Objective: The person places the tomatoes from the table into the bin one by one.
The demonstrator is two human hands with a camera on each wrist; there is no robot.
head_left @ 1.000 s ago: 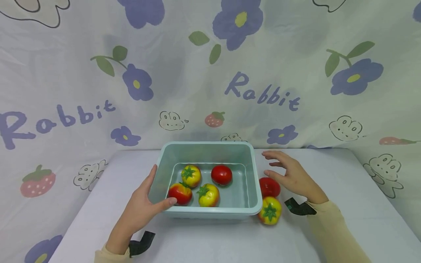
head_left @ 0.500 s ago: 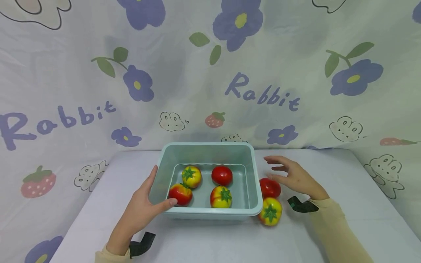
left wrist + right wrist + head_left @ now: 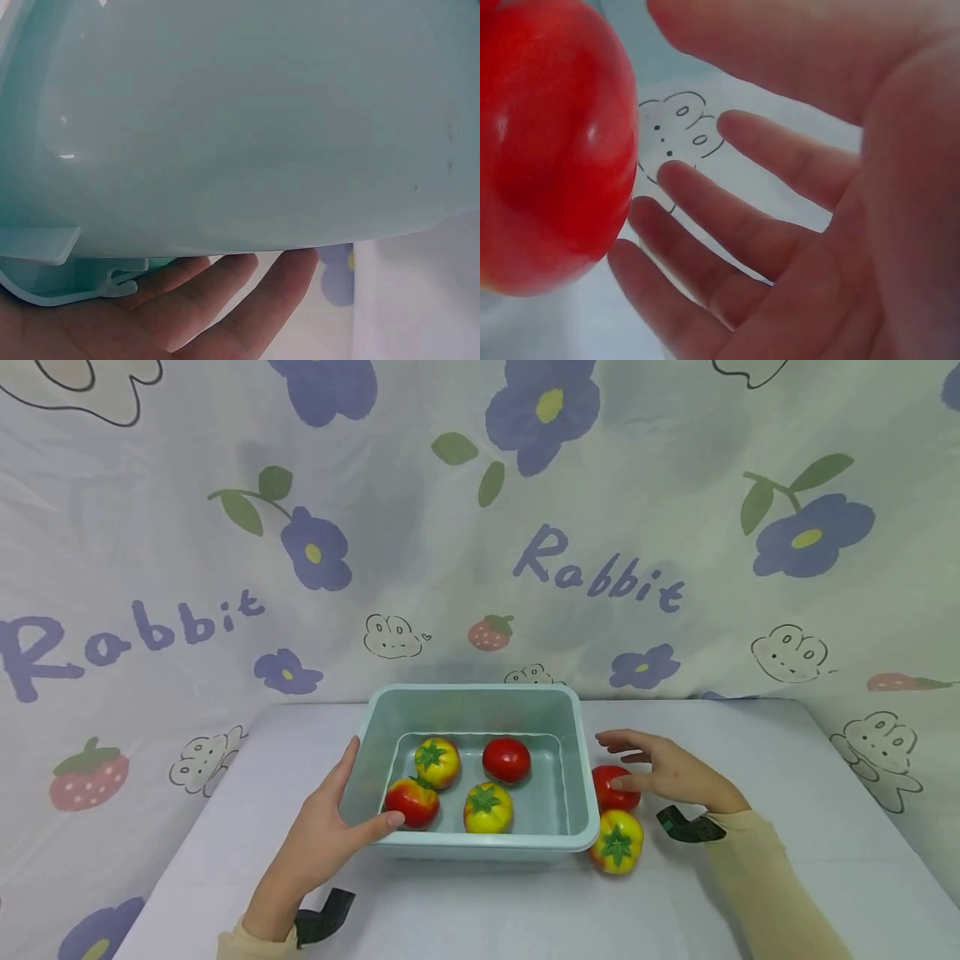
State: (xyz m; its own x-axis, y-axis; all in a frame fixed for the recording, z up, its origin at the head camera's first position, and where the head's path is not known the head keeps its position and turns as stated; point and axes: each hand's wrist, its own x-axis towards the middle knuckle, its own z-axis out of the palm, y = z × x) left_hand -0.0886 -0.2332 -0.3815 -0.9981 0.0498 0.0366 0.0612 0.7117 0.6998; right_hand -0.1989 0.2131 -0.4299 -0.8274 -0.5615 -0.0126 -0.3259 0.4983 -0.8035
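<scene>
A light blue-green plastic bin (image 3: 480, 841) holds several toy-like tomatoes: a red tomato (image 3: 506, 760), a yellow tomato (image 3: 437, 763), a red-and-yellow tomato (image 3: 412, 802) and another yellow tomato (image 3: 488, 809) near the front wall. My left hand (image 3: 318, 839) grips the bin's near left corner, thumb over the rim and fingers along the outside. Beside the bin's right wall lie a red tomato (image 3: 555, 150) and, nearer, a yellow tomato (image 3: 617, 843) with a green star-shaped top. My right hand (image 3: 675, 772) hovers over that outer red tomato, fingers apart, thumb overlapping it in the head view.
The bin stands on a white-covered table (image 3: 480, 910). Behind it hangs a patterned cloth (image 3: 420, 543) with flowers and rabbits. Black bands (image 3: 326, 917) sit at both wrists.
The front yellow tomato in the bin has rolled right and then partly back left. My right hand has come down closer to the outer red tomato. The left hand stays in place.
</scene>
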